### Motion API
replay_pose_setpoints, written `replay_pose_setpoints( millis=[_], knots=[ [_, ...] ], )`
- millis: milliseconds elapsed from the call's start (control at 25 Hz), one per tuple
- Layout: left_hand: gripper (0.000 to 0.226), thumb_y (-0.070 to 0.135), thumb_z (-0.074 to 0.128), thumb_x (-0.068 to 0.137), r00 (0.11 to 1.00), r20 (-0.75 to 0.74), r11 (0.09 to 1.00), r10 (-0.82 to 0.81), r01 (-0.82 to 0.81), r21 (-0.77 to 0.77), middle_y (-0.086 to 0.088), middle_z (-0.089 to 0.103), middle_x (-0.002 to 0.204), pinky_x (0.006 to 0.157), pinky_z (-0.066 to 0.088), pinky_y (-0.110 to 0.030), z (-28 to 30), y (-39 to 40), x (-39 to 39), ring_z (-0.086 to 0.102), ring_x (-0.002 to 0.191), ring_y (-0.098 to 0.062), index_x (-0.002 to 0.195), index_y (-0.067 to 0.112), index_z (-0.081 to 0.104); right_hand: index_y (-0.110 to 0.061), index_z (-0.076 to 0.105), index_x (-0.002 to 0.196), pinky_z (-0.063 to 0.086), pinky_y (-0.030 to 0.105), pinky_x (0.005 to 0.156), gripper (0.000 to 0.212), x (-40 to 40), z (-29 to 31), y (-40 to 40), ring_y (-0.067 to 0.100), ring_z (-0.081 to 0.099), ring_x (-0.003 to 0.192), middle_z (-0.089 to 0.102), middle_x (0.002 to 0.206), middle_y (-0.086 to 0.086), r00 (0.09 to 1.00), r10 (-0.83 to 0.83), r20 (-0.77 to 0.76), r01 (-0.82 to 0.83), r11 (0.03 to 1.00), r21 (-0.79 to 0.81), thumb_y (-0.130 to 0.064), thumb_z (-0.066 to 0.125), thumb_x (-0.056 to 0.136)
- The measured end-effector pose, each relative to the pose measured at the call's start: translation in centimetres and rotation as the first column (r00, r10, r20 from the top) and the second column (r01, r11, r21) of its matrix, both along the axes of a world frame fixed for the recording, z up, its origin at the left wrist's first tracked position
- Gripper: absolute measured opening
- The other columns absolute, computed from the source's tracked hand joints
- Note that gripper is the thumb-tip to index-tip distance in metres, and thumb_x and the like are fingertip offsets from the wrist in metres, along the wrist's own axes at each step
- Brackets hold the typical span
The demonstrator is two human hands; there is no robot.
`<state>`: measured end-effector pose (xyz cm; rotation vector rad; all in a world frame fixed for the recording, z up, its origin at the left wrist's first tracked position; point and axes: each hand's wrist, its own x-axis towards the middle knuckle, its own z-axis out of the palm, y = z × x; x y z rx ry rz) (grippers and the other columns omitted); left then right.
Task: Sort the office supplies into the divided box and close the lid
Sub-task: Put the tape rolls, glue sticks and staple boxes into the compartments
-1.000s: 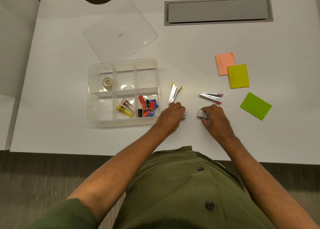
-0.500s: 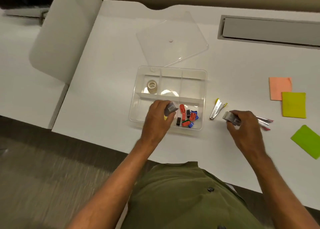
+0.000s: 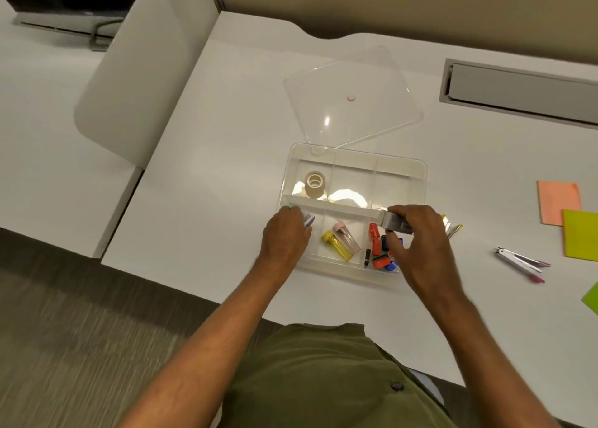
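The clear divided box (image 3: 417, 169) stands open on the white desk. My left hand (image 3: 284, 240) is over its front-left compartment, closed on a small grey staple box (image 3: 308, 218). My right hand (image 3: 420, 243) hovers over the front-right compartment and grips a second grey staple box (image 3: 395, 223). A tape roll (image 3: 315, 184) sits in the back-left compartment. Yellow and pink lead tubes (image 3: 341, 241) lie in the front-middle one. Coloured binder clips (image 3: 377, 249) fill the front-right one. The clear lid (image 3: 352, 97) lies flat behind the box.
A staple remover with yellow grips (image 3: 451, 228) peeks out just right of my right hand. Another with pink grips (image 3: 521, 262) lies further right. Orange (image 3: 558, 206) and yellow-green (image 3: 581, 238) sticky pads sit at the right edge. A grey cable hatch (image 3: 524, 89) is at the back.
Both hands picked up the staple boxes from the desk and carried them left over the divided box. The camera view swung left.
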<state>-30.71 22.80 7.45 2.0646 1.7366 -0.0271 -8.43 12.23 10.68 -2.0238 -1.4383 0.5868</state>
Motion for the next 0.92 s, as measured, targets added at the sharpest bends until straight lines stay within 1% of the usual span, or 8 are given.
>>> replay_pose_setpoints(
  millis=[120, 240, 400, 560, 640, 680, 800, 920],
  knots=[
    [0.027, 0.031, 0.057, 0.1, 0.996, -0.084, 0.999, -0.043, 0.043, 0.0, -0.012, 0.065, 0.111, 0.068, 0.04, -0.027, -0.1, 0.5, 0.8, 0.067, 0.1, -0.027, 0.11, 0.007, 0.064, -0.023, 0.06, 0.119, 0.045, 0.015, 0.087, 0.037, -1.9, 0.4, 0.7, 0.014, 0.052, 0.105, 0.05, 0.11, -0.014, 0.998, 0.067, 0.002, -0.067, 0.998, -0.003, -0.006, 0.071, 0.088],
    [0.028, 0.032, 0.053, 0.102, 0.992, -0.117, 0.998, -0.056, 0.052, -0.034, -0.011, 0.066, 0.114, 0.072, 0.046, -0.027, -0.7, 1.0, 1.1, 0.066, 0.104, -0.026, 0.11, 0.007, 0.065, -0.026, 0.059, 0.119, 0.053, 0.033, 0.09, 0.038, -2.9, 0.3, 1.2, 0.013, 0.051, 0.108, 0.048, 0.112, -0.017, 0.994, 0.109, 0.015, -0.108, 0.993, -0.049, -0.008, 0.07, 0.088],
    [0.028, 0.033, 0.062, 0.097, 0.994, -0.081, 0.995, -0.075, 0.07, -0.065, -0.01, 0.064, 0.114, 0.076, 0.049, -0.03, -0.3, 0.6, 0.5, 0.064, 0.105, -0.026, 0.112, 0.009, 0.063, -0.027, 0.058, 0.122, 0.053, 0.032, 0.088, 0.035, -4.1, 0.4, 2.3, 0.01, 0.048, 0.109, 0.055, 0.117, -0.01, 0.975, 0.213, 0.061, -0.205, 0.973, -0.107, -0.016, 0.069, 0.091],
    [0.023, 0.024, 0.067, 0.094, 0.992, 0.075, 0.975, -0.101, 0.084, 0.207, -0.011, 0.065, 0.104, 0.069, 0.049, -0.03, 1.3, 0.0, -1.8, 0.063, 0.094, -0.027, 0.11, 0.008, 0.065, -0.022, 0.062, 0.12, 0.05, 0.031, 0.084, 0.031, -5.9, 0.4, 4.9, 0.014, 0.051, 0.108, 0.06, 0.116, -0.005, 0.909, 0.394, 0.136, -0.382, 0.918, -0.106, -0.012, 0.066, 0.091],
    [0.027, 0.019, 0.07, 0.092, 0.987, 0.149, 0.954, -0.055, 0.008, 0.298, -0.011, 0.064, 0.107, 0.072, 0.052, -0.03, 1.1, 0.2, -3.8, 0.061, 0.095, -0.024, 0.115, 0.008, 0.063, -0.02, 0.063, 0.12, 0.051, 0.032, 0.08, 0.03, -7.3, 0.0, 6.5, 0.018, 0.052, 0.108, 0.061, 0.116, -0.002, 0.857, 0.475, 0.199, -0.463, 0.88, -0.109, -0.01, 0.064, 0.091],
    [0.03, 0.018, 0.07, 0.092, 0.977, 0.213, 0.965, 0.006, -0.061, 0.256, -0.009, 0.062, 0.11, 0.074, 0.052, -0.027, 0.8, 0.3, -4.8, 0.06, 0.097, -0.023, 0.119, 0.01, 0.062, -0.018, 0.063, 0.119, 0.049, 0.03, 0.076, 0.03, -8.1, -0.4, 7.2, 0.019, 0.053, 0.105, 0.062, 0.115, 0.001, 0.819, 0.521, 0.241, -0.511, 0.853, -0.107, -0.008, 0.065, 0.091],
    [0.023, 0.022, 0.066, 0.096, 0.875, 0.393, 0.958, 0.282, -0.28, -0.065, 0.002, 0.061, 0.107, 0.068, 0.045, -0.012, -0.1, 0.7, -6.5, 0.064, 0.095, -0.017, 0.118, 0.016, 0.063, -0.011, 0.065, 0.112, 0.048, 0.031, 0.068, 0.028, -10.1, -2.3, 8.9, 0.025, 0.057, 0.094, 0.064, 0.106, 0.009, 0.68, 0.655, 0.331, -0.651, 0.746, -0.138, -0.001, 0.069, 0.087],
    [0.02, 0.025, 0.063, 0.097, 0.822, 0.401, 0.914, 0.405, -0.347, -0.212, 0.003, 0.064, 0.106, 0.06, 0.037, -0.007, -0.6, 0.9, -6.5, 0.062, 0.089, -0.012, 0.116, 0.016, 0.065, -0.009, 0.065, 0.107, 0.054, 0.041, 0.064, 0.019, -11.2, -4.4, 9.7, 0.026, 0.055, 0.088, 0.062, 0.1, 0.011, 0.59, 0.709, 0.386, -0.695, 0.689, -0.204, -0.001, 0.065, 0.09]
  ],
)
